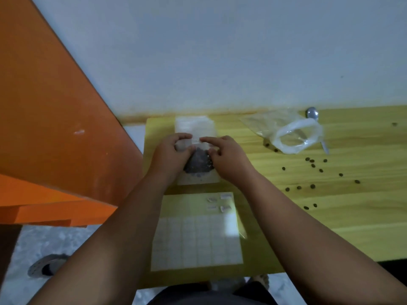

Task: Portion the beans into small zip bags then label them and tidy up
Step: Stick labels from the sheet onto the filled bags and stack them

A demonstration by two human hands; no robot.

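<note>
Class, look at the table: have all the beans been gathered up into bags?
No: loose beans lie scattered on the wooden table, to the right of the bean-filled zip bag.

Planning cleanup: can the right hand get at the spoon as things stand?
Likely yes, once freed: the right hand holds the small zip bag, and the large plastic bag lies over the handle of the spoon, though its bowl shows clear.

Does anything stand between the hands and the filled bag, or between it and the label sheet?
Nothing visible does. The left hand and right hand hold the filled bag near its top. The label sheet lies just nearer the person, only bare table between. Spilled beans lie off to the right.
</note>
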